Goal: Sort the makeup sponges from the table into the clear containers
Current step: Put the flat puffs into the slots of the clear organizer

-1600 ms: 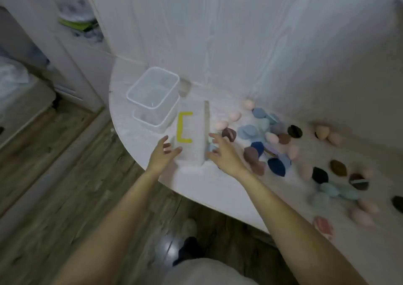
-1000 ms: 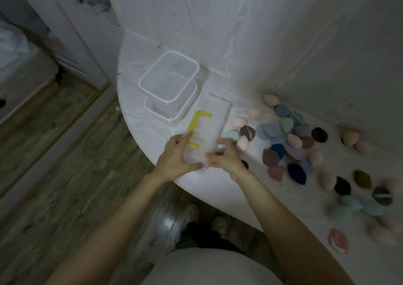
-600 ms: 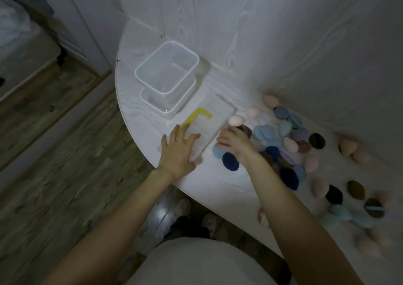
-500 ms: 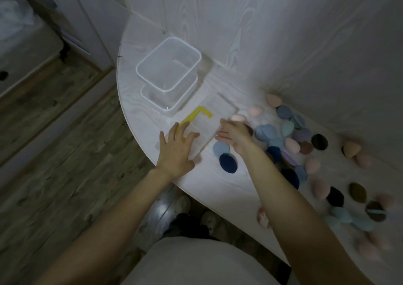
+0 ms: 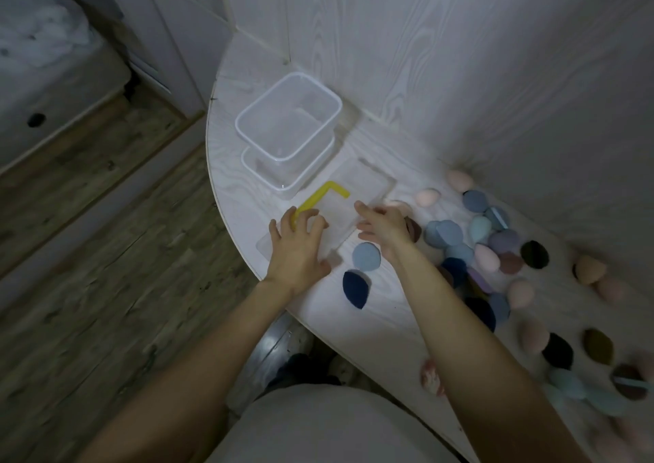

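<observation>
Two clear containers [image 5: 286,119] stand stacked and empty at the table's back left. A clear lid [image 5: 357,190] with a loose yellow seal strip [image 5: 318,195] lies flat just in front of them. My left hand [image 5: 297,243] rests on the lid's near end, fingers spread, fingertips by the yellow strip. My right hand [image 5: 382,225] touches the lid's right edge with straight, blurred fingers. Several makeup sponges [image 5: 477,243] in pink, blue, brown and black lie scattered to the right. A light blue sponge [image 5: 366,256] and a navy one [image 5: 355,289] lie beside my right wrist.
The white table [image 5: 371,324] has a curved front edge and meets white wall panels at the back. A pink sponge [image 5: 431,379] sits right at the table's front edge. Wooden floor lies below on the left.
The lid, held between both hands a second ago, now lies flat and turned towards the containers. My left hand presses it and my right hand has slid to its right edge.
</observation>
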A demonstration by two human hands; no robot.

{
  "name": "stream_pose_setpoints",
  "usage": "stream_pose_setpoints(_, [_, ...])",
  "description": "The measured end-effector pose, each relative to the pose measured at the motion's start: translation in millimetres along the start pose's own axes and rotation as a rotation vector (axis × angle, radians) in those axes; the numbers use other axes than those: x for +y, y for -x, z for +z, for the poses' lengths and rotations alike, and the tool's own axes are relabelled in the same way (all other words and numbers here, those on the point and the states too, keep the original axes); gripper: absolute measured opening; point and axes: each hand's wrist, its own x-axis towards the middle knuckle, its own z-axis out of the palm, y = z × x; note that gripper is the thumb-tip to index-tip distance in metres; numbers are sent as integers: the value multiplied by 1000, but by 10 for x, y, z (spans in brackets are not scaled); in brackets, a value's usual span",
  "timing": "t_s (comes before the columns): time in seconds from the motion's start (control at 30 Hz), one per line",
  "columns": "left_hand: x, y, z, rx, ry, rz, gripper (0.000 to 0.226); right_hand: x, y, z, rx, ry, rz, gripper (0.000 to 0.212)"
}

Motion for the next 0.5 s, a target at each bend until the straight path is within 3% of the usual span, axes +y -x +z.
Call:
stream_pose_setpoints(0.2, [114, 22, -31, -64, -4, -35, 70, 4, 34, 11, 14, 48, -40, 62])
stream_pose_setpoints(0.37, [86, 50, -83, -6, 26, 2, 78, 64, 107, -29, -70, 48, -41, 67])
stream_pose_setpoints(0.5, [22, 3, -144, -63, -56, 60, 89, 111, 105, -78, -81, -71, -37, 43])
